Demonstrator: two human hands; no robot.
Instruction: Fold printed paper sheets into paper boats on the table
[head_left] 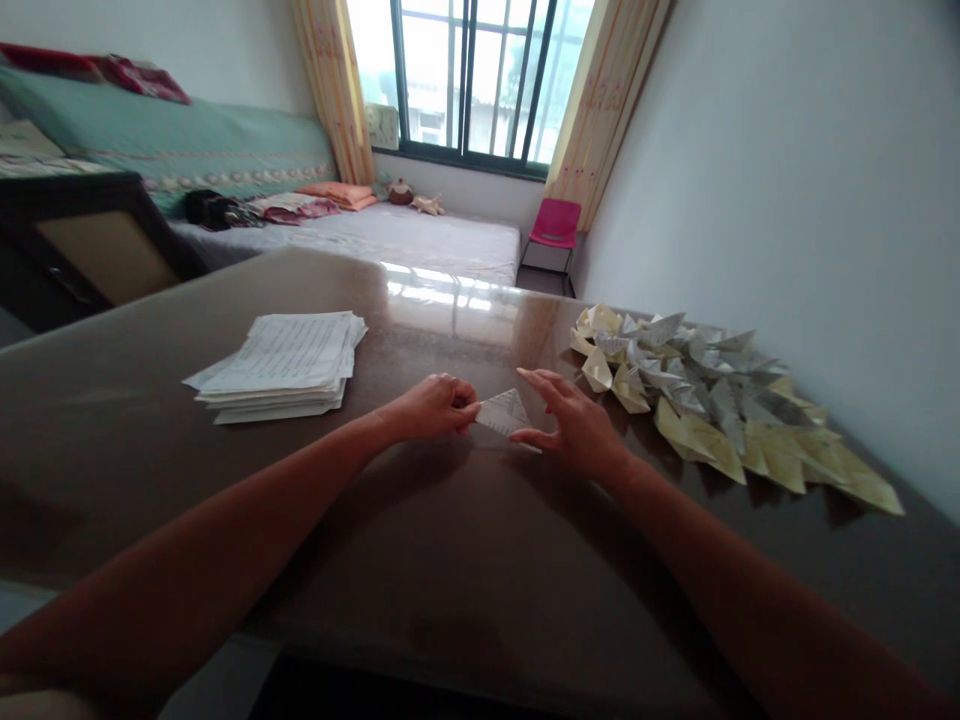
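Between my two hands is a small folded piece of printed paper (504, 412), roughly triangular, just above the brown tabletop. The fingers of my left hand (439, 408) pinch its left corner. My right hand (574, 425) is at its right side, thumb and fingers spread apart around that end; the thumb is close to the lower right corner, and I cannot tell if it touches. Left of my hands lies a stack of printed paper sheets (281, 360). Many folded paper boats (697, 390), some white and printed, some yellowish, stand in a cluster to the right.
The glossy brown table (375, 600) reaches close to the white wall (787, 170) on the right. Beyond it are a bed (442, 235), a pink chair (556, 223) and a window (472, 80) with curtains. A dark cabinet (97, 245) stands at the left.
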